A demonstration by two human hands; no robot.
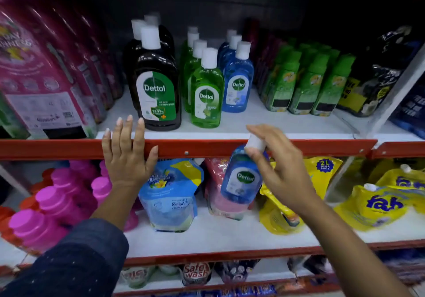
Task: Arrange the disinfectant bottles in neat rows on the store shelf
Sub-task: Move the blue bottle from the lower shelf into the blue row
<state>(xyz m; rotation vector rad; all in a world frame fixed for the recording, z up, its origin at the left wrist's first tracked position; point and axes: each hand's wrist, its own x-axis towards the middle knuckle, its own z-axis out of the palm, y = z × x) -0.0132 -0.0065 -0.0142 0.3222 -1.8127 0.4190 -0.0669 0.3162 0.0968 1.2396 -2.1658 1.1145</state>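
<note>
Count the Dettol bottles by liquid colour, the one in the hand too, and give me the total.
Dark brown bottles: 3
Green bottles: 4
Blue bottles on the shelf: 3
Blue bottle held by its cap in the right hand: 1
Total: 11, counting the caps that show; any hidden behind are left out.

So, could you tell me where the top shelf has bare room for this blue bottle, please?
Bare white shelf lies in front of the blue row, bordered by the green bottle and the green packs. Behind that it is crowded. The right hand holds the blue bottle just below.
</note>
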